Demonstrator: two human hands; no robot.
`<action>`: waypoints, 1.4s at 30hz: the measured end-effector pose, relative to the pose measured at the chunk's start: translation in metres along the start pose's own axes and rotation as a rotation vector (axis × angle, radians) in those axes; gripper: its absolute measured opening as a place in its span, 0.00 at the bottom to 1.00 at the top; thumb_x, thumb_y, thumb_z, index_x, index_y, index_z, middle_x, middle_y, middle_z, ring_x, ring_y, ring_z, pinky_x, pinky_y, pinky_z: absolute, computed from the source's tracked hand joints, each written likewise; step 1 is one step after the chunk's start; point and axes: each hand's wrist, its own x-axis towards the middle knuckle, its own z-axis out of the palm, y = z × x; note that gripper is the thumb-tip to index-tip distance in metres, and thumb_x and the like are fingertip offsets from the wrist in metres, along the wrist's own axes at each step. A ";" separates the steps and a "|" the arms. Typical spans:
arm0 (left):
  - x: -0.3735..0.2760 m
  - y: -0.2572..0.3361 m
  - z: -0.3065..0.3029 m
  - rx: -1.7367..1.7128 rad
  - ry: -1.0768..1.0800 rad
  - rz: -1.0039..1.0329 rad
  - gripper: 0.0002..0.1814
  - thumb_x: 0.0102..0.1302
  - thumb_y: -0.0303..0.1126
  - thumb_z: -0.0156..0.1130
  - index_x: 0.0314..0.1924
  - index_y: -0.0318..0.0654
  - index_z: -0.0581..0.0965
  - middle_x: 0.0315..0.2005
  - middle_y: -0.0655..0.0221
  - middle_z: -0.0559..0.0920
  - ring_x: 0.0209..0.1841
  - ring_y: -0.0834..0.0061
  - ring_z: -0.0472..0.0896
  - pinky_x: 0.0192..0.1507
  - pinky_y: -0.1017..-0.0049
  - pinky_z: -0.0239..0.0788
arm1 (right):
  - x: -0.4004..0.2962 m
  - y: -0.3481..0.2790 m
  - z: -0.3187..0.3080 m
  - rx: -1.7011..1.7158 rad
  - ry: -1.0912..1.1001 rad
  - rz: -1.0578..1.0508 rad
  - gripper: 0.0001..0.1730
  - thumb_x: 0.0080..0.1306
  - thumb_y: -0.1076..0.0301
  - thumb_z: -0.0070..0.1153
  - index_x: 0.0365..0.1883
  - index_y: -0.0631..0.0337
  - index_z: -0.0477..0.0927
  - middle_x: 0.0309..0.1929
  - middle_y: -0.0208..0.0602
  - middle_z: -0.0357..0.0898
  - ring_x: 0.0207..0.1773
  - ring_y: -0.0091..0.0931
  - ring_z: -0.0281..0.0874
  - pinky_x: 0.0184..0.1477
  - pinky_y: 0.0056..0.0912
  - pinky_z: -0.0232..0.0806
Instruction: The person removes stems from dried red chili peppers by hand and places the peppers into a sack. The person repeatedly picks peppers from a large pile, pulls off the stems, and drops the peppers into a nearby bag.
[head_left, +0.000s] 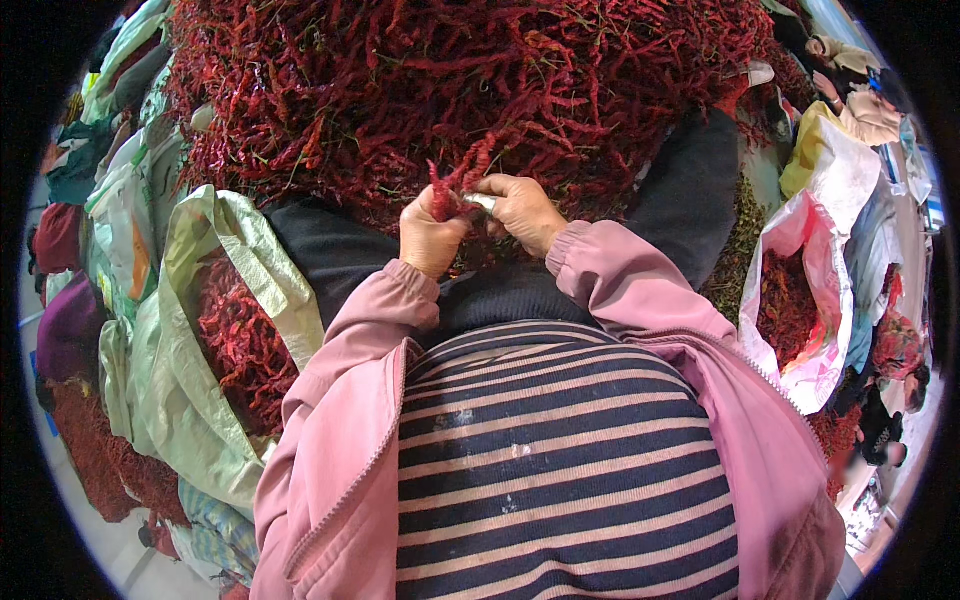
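In the middle of the view my left hand (431, 236) is closed around a few dried red chilies (448, 196), their tips sticking up past the fingers. Close against it on the right, my right hand (523, 211) grips a small shiny metal piece (481, 201) between thumb and fingers, at the chilies' lower ends; whether it is a blade or a finger guard I cannot tell. Both hands are just above the near edge of a large heap of dried red chilies with stems (420, 82), which spreads across the top of the view.
A pale green woven sack (180, 375) of red chilies stands at my left. On my right is a white and pink sack (832, 360) with chilies, beside a strip of greenish stems (731, 262). Other people (874, 112) and more sacks line both sides.
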 end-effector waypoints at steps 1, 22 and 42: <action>-0.005 0.008 0.003 0.008 -0.006 -0.025 0.08 0.49 0.17 0.61 0.28 0.37 0.74 0.23 0.79 0.76 0.26 0.89 0.71 0.31 0.85 0.64 | 0.000 0.000 0.001 -0.006 -0.021 0.006 0.10 0.59 0.71 0.50 0.37 0.66 0.77 0.20 0.30 0.73 0.18 0.17 0.67 0.19 0.20 0.60; -0.023 -0.004 -0.015 -0.096 -0.019 -0.070 0.03 0.52 0.23 0.63 0.28 0.35 0.77 0.23 0.76 0.78 0.26 0.84 0.73 0.30 0.80 0.65 | -0.008 0.016 0.001 -0.530 -0.110 0.070 0.09 0.56 0.72 0.51 0.30 0.70 0.76 0.23 0.46 0.77 0.21 0.29 0.78 0.27 0.32 0.69; 0.056 -0.031 -0.022 -0.083 0.079 -0.354 0.11 0.51 0.23 0.64 0.37 0.33 0.78 0.31 0.70 0.80 0.31 0.80 0.75 0.36 0.77 0.66 | 0.015 0.015 -0.003 -0.998 0.240 -0.305 0.17 0.51 0.62 0.57 0.35 0.62 0.72 0.32 0.46 0.74 0.37 0.42 0.73 0.38 0.41 0.64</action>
